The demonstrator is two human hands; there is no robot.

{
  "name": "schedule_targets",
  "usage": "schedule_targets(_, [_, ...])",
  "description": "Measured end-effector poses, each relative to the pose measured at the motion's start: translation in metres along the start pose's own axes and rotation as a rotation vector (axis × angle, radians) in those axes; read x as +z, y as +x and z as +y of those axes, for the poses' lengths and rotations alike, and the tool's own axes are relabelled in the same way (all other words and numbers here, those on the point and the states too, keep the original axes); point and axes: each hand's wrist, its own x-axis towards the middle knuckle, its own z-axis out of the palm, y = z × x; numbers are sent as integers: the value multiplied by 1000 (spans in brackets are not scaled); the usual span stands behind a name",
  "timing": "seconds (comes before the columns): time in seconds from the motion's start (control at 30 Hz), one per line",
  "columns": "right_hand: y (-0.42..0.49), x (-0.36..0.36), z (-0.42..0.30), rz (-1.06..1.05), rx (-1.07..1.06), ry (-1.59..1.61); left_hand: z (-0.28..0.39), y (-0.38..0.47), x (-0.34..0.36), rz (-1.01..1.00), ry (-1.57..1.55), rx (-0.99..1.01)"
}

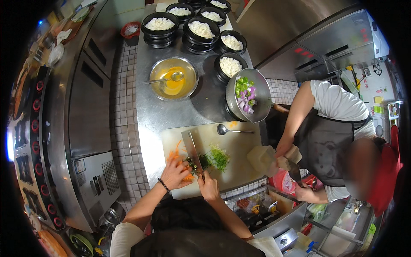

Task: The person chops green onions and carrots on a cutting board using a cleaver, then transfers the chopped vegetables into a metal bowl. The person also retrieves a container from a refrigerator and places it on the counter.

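My right hand [209,188] grips the handle of a wide-bladed cleaver [191,149], which stands on edge over a pale cutting board [242,141]. Left of the blade, my left hand [176,172] lies with bent fingers over shredded carrot [173,154] and dark chopped greens [192,163]; what its fingertips hold is hidden. More dark greens [205,160] sit against the blade's right side. Beside them is a heap of finely chopped light green vegetable [219,158]. A ladle [222,129] rests near the board's far edge.
Beyond the board stand a steel bowl [194,82] of yellow liquid with a spoon, a pan [263,102] of cut onion and green pepper, and several black bowls of rice [200,29]. At right, a co-worker [330,141] holds a pale block, a knife [294,172] and a plastic container [261,159].
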Motion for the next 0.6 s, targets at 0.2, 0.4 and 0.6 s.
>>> schedule_targets(0.2, [9, -14, 13, 18, -10, 40, 4, 16, 32, 46, -20, -35])
schedule_targets(0.4, [11, -34, 10, 132, -132, 7, 13, 17, 27, 110, -77, -44])
schedule_targets(0.6, [2, -19, -6, -49, 15, -180, 9, 17, 31, 167, -60, 12])
